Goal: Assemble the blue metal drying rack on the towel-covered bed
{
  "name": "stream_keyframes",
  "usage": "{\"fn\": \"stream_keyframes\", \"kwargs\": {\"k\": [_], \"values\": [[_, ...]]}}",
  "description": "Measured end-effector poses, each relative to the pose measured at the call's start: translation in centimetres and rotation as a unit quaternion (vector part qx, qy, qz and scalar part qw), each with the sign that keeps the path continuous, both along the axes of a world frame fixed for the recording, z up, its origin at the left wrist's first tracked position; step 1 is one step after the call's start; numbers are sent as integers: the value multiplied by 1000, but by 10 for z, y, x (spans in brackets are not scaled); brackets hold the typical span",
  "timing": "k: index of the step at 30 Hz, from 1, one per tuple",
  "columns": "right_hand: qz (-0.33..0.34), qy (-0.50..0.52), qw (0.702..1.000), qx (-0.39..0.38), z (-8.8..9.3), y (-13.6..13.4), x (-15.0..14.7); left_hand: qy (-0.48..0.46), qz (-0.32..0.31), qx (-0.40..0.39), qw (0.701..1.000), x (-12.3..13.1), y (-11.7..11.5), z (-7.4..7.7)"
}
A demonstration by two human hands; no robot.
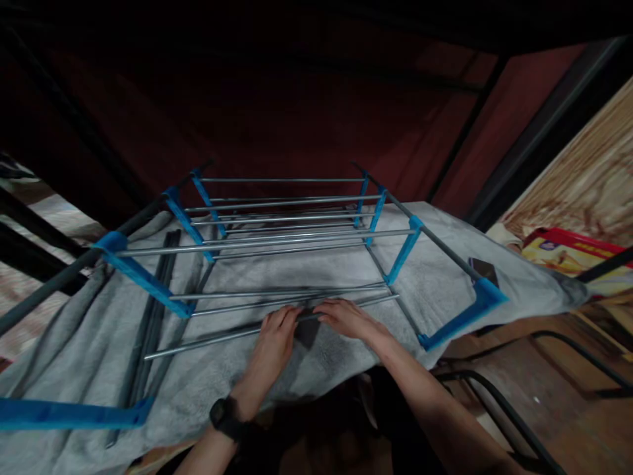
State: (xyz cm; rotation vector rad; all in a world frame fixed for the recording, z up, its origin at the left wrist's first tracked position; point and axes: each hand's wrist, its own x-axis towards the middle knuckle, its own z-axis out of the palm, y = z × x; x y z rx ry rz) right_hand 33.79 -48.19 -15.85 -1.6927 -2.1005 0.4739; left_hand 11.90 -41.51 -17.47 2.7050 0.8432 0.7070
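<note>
A metal tube [208,341] lies crosswise in front of me, its left end near the rack's lower left side pole. My left hand [279,333] has its fingers curled over the tube's middle. Close to its right, my right hand [346,318] also grips the tube, fingers bent round it. Around and beyond them stands a partly built rack [297,250] of grey metal tubes, joined by blue plastic brackets [403,251] at both sides. The nearest blue brackets, at lower left [74,414] and right [459,316], have no crossbar between them.
Grey fleecy cloth [237,382] covers the surface under the rack. Several loose dark tubes [148,323] lie at left. A phone-like dark object [483,270] rests at right, near a red and yellow box [568,254]. A black metal chair frame [514,402] stands lower right.
</note>
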Motion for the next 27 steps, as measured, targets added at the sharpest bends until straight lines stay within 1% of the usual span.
{"fn": "stream_keyframes", "kwargs": {"k": [2, 5, 7, 8, 9, 10, 11, 13, 15, 16, 17, 18, 19, 21, 24, 27], "values": [[3, 0, 1000, 2, -3, 0, 1, -43, 14, 31, 999, -6, -1, 13], [9, 6, 1000, 4, -8, -1, 2, -126, 39, 64, 989, -24, -7, 40], [10, 20, 1000, 7, -11, -2, 2, -170, 65, 76, 980, -42, -20, 57], [7, 31, 999, 10, -12, -2, 2, -184, 86, 82, 976, -53, -29, 63], [3, 42, 999, 12, -13, -3, 2, -197, 113, 89, 970, -66, -39, 67], [-1, 54, 998, 15, -13, -4, 3, -207, 148, 96, 962, -80, -50, 67], [-4, 64, 998, 18, -14, -5, 3, -218, 188, 101, 952, -96, -61, 64], [-1, 75, 997, 21, -16, -9, 5, -232, 285, 87, 926, -130, -80, 50], [9, 82, 996, 20, -19, -13, 7, -252, 398, 37, 882, -165, -90, 29], [15, 86, 996, 16, -21, -14, 9, -273, 447, 2, 852, -181, -91, 18], [7, 89, 996, 6, -24, -15, 10, -292, 481, -30, 826, -195, -90, 9], [5, 89, 996, -7, -26, -16, 11, -301, 491, -59, 816, -206, -86, 1], [8, 88, 996, -17, -29, -16, 11, -304, 485, -77, 816, -215, -81, -5], [14, 80, 996, -35, -33, -16, 11, -308, 461, -104, 826, -222, -67, -11], [28, 71, 996, -46, -37, -17, 9, -291, 431, -146, 842, -217, -48, -10], [42, 72, 995, -48, -40, -17, 7, -228, 421, -183, 859, -207, -37, -8]]}}
